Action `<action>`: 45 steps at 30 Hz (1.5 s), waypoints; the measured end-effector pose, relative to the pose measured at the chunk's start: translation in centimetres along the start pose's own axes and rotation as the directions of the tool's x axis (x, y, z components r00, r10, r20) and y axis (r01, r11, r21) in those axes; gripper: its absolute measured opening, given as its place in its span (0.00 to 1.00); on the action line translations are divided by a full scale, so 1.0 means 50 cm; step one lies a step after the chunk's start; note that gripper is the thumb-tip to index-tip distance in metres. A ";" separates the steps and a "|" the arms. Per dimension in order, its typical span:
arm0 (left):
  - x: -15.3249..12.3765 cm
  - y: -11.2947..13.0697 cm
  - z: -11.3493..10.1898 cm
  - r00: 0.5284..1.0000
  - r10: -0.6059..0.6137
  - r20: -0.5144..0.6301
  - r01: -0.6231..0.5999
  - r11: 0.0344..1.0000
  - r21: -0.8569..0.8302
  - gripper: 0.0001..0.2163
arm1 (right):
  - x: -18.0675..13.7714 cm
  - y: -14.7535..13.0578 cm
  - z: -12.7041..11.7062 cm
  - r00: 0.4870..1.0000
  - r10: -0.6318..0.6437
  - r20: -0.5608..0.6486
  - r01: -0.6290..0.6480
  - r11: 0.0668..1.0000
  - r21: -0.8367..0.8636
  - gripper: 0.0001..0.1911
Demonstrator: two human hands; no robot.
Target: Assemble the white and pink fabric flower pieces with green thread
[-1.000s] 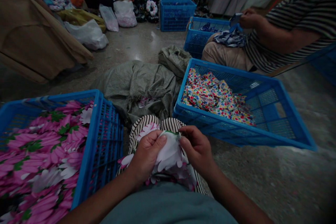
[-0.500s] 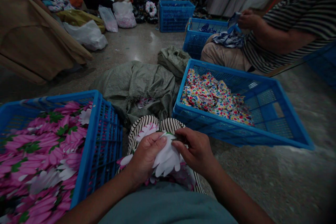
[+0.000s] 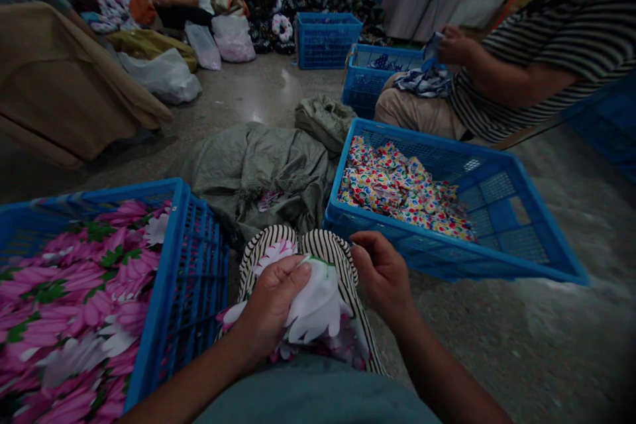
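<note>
Over my lap, my left hand is closed around a small piece of white petal-print cloth. My right hand sits just right of it, fingers curled, thumb and forefinger close together above the cloth's upper edge; whether it pinches anything I cannot make out. More floral cloth pieces lie on my lap under both hands. My striped shoes show just beyond the hands.
A blue crate of pink flower-print pieces stands at my left. At my right a blue crate holds multicoloured dotted pieces. A grey sack lies ahead. A person in a striped shirt sits at the right with more blue crates.
My right hand has drawn slightly right and up, away from the cloth's top edge. My left hand keeps the white cloth bunched. The view tilted a little.
</note>
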State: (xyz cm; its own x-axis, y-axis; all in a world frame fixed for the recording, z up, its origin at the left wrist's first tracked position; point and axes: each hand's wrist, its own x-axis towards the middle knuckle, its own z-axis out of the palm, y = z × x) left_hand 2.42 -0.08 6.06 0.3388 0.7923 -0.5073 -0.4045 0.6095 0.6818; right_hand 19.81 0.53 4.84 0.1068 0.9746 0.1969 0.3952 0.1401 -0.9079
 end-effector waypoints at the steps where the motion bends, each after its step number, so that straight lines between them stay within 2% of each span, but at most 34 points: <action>1: 0.000 0.000 0.000 1.000 0.000 -0.003 0.000 1.000 -0.007 0.10 | -0.001 0.002 0.001 1.000 0.013 -0.004 -0.013 0.999 0.052 0.06; 7: 0.003 -0.004 0.002 0.999 0.033 -0.001 -0.033 0.999 0.004 0.10 | -0.013 -0.020 0.024 0.987 0.037 0.157 -0.081 0.955 0.285 0.16; 11: 0.005 0.008 -0.002 0.998 0.062 0.005 -0.063 0.990 0.128 0.10 | -0.004 -0.031 0.040 0.943 0.123 0.308 -0.208 0.943 0.260 0.05; 13: 0.005 0.014 -0.007 0.996 0.086 -0.035 -0.077 0.975 0.207 0.10 | -0.001 -0.025 0.042 0.946 0.170 0.275 -0.236 0.945 0.227 0.05; 16: 0.008 0.016 -0.015 0.986 0.130 -0.108 -0.098 0.961 0.260 0.10 | -0.004 -0.010 0.042 0.960 0.225 0.166 -0.263 0.925 0.272 0.08; 19: 0.014 0.008 -0.015 0.975 0.171 -0.143 -0.146 0.974 0.171 0.10 | -0.012 -0.002 0.045 0.948 0.275 0.159 -0.315 0.882 0.352 0.09; 23: 0.017 0.001 -0.010 0.967 0.198 -0.158 -0.191 0.980 0.058 0.10 | -0.017 -0.005 0.055 0.919 0.301 0.254 -0.388 0.803 0.453 0.10; 25: 0.017 0.002 -0.011 0.968 0.215 -0.132 -0.205 0.975 0.080 0.10 | -0.011 -0.008 0.057 0.911 0.271 0.310 -0.399 0.770 0.499 0.12; 28: 0.014 0.005 -0.017 0.970 0.233 -0.063 -0.219 0.960 0.175 0.11 | 0.004 -0.012 0.057 0.896 0.237 0.375 -0.413 0.752 0.513 0.20; 31: 0.012 0.007 -0.017 0.966 0.246 -0.076 -0.229 0.956 0.183 0.11 | 0.013 -0.015 0.061 0.856 0.276 0.437 -0.479 0.739 0.473 0.14; 35: 0.009 0.011 -0.004 0.970 0.209 -0.121 -0.202 0.977 0.066 0.16 | 0.002 -0.016 0.082 0.863 0.366 0.349 -0.504 0.675 0.538 0.13; 37: 0.009 0.012 0.005 0.970 0.193 -0.149 -0.190 0.981 0.033 0.14 | -0.007 -0.017 0.094 0.859 0.400 0.318 -0.511 0.650 0.562 0.13; 42: 0.014 0.011 0.017 0.954 0.138 -0.267 -0.168 0.981 -0.094 0.12 | -0.020 -0.008 0.102 0.838 0.435 0.329 -0.539 0.570 0.620 0.14; 45: 0.021 0.015 0.015 0.949 0.139 -0.283 -0.197 0.962 -0.187 0.11 | -0.014 0.001 0.090 0.837 0.430 0.338 -0.542 0.571 0.617 0.14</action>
State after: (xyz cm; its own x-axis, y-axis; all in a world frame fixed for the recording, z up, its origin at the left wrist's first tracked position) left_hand 3.09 1.18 6.41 0.0252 0.8442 -0.5354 -0.6153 0.4352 0.6573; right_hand 15.67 0.62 2.97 -0.0490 0.9352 -0.3507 -0.3948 -0.3407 -0.8533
